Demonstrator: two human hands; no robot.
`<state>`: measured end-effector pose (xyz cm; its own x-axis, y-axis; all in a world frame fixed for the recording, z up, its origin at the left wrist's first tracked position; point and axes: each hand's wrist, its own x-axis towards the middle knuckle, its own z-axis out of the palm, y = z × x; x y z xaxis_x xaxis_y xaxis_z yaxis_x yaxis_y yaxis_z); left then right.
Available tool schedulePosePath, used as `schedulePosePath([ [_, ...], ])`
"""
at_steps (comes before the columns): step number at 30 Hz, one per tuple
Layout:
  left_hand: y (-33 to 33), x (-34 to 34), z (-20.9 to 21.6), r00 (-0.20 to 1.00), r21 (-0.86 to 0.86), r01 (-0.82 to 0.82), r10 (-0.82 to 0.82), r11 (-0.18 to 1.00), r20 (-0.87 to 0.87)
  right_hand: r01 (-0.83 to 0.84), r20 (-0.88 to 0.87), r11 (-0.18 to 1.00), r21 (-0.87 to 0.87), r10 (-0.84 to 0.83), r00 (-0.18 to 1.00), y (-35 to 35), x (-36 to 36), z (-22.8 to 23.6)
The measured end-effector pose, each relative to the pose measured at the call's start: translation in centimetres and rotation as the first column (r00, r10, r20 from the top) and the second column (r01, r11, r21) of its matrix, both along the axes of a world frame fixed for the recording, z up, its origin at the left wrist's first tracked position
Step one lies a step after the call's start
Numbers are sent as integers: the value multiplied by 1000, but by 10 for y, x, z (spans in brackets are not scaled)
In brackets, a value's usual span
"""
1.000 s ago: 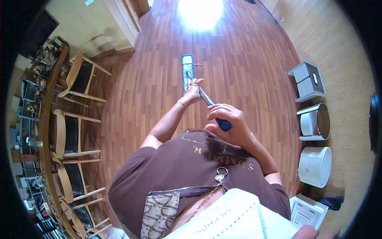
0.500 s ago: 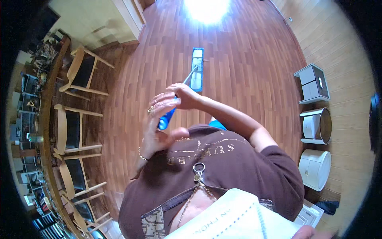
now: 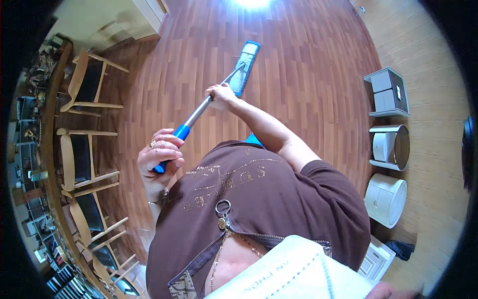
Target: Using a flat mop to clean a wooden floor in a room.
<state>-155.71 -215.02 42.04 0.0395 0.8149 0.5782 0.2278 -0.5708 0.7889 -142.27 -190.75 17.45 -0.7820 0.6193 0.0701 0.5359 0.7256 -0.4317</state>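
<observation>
Gripping the mop (image 3: 209,102), left hand (image 3: 159,157) closed on its blue end, right hand (image 3: 221,95) closed mid-shaft; likely light, stiff, smooth metal.

The floor (image 3: 303,74) is made of long brown wood boards, and a bright spot of light (image 3: 251,2) is seen shining on it at the top. Wooden chairs (image 3: 82,154) with dark seats are lined up along the left side, next to a long curved table (image 3: 47,164) that is crowded with small things. On the right, a grey box with drawers (image 3: 388,92), a round shiny bin (image 3: 391,147) and a round white bin (image 3: 386,199) are set side by side on lighter wood boards. A pale wall (image 3: 99,20) is seen at the top left.
</observation>
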Motion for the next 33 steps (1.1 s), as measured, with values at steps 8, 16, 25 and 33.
schedulePosePath([
  [8, 81, 8, 12, 885, 23, 447, -445, 894, 135, 265, -218, 964, 33, -251, 943, -9, 93, 37],
  [16, 219, 42, 31, 475, 135, 852, -855, 506, 209, 508, -114, 852, 125, -496, 860, 8, 170, 68],
  [25, 281, 68, 60, 541, 83, 823, -820, 561, 186, 520, -96, 854, 12, -517, 851, 69, 190, 88],
  [33, 268, 96, 74, 865, 31, 501, -502, 865, 2, 233, -171, 972, -38, -236, 957, 166, 163, 91],
])
